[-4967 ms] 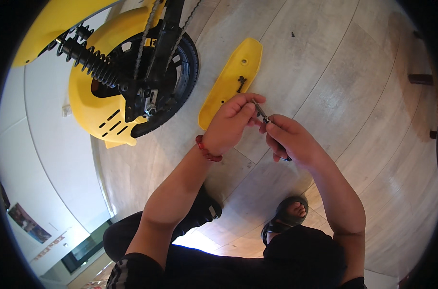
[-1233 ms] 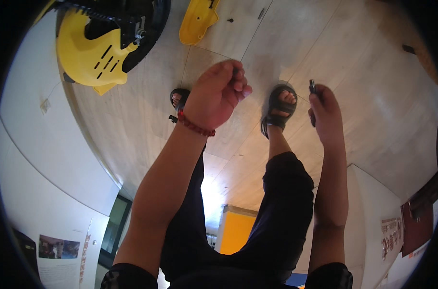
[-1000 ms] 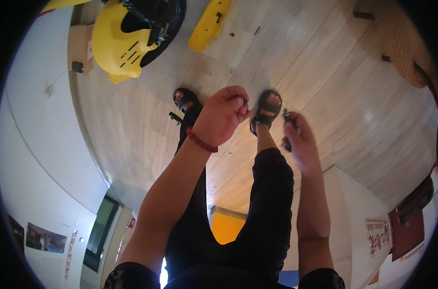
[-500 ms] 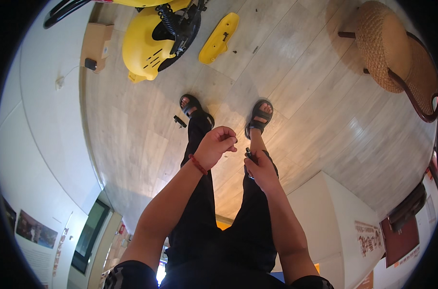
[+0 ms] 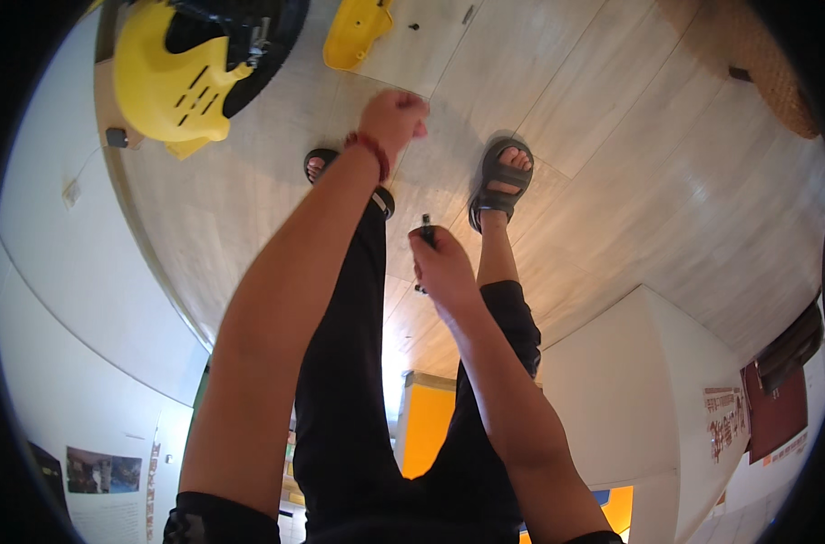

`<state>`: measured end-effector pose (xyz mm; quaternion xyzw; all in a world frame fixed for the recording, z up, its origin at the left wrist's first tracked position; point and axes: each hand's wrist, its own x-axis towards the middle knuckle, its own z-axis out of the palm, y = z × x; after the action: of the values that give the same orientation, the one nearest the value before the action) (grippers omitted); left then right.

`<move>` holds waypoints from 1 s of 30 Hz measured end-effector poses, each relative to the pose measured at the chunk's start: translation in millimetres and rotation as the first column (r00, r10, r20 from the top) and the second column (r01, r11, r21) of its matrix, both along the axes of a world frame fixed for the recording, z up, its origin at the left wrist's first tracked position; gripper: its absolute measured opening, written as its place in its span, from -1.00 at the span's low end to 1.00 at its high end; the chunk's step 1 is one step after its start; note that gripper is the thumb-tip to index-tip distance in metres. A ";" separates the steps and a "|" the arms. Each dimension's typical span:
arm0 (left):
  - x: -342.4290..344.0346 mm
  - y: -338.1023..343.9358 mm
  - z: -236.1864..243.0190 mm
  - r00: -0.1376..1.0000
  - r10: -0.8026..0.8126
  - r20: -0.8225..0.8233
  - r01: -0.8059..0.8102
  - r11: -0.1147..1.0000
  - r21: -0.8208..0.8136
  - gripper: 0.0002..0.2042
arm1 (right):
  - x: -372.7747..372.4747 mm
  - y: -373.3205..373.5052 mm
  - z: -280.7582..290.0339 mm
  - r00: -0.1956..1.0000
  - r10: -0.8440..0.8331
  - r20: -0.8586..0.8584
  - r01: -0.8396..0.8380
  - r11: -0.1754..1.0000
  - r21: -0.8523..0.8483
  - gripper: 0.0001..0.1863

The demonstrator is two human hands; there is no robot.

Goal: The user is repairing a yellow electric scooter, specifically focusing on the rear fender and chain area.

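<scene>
My left hand [image 5: 394, 122], with a red bracelet on its wrist, reaches forward above the floor just short of the yellow plastic panel [image 5: 351, 38]. Its fingers are curled together and slightly smeared by motion; whatever they hold is hidden. Between my legs, closer to my body, my right hand [image 5: 444, 267] is closed around a slim dark tool [image 5: 427, 231] with a metallic tip. The tip sticks up out of the fist, and a small dark end shows below it; the tool's exact kind is unclear.
At the far left stands a yellow vehicle [image 5: 163, 82] with a black tyre. A small dark screw-like piece [image 5: 413, 27] lies beside the panel. My sandalled foot [image 5: 503, 177] is on the wood floor. A wicker chair [image 5: 780, 82] is at the right, a white box-like partition [image 5: 612, 390] nearer.
My left hand has moved forward toward the yellow panel. My right hand has shifted left and slightly forward, still holding the tool. The whole view has tilted, so the vehicle and chair sit nearer the rim.
</scene>
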<state>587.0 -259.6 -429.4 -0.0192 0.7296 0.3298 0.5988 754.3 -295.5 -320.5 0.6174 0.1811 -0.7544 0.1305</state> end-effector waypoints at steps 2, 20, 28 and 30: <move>-16.4 5.6 -48.1 0.997 -0.071 -0.001 0.071 0.997 0.010 -0.87 | 6.3 -17.4 -9.4 0.990 0.142 0.010 -0.142 0.990 0.026 -0.79; -27.1 54.6 -233.4 0.867 -0.414 -0.279 0.313 0.886 -0.342 -0.77 | -28.8 68.2 24.2 0.954 0.292 -0.069 -0.295 0.955 -0.038 -0.84; -5.8 46.6 -242.5 0.652 -0.649 -0.392 0.463 0.750 -0.472 -0.69 | -35.3 57.2 18.5 0.968 0.244 -0.065 -0.248 0.966 -0.078 -0.86; -3.2 46.1 -233.9 0.608 -0.648 -0.458 0.462 0.758 -0.460 -0.70 | -34.7 59.3 18.9 0.966 0.247 -0.079 -0.253 0.963 -0.091 -0.83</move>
<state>583.8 -213.5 -663.4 0.2255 0.8873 0.0006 0.4023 719.5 -236.2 -301.6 0.5567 0.2236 -0.7602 0.2495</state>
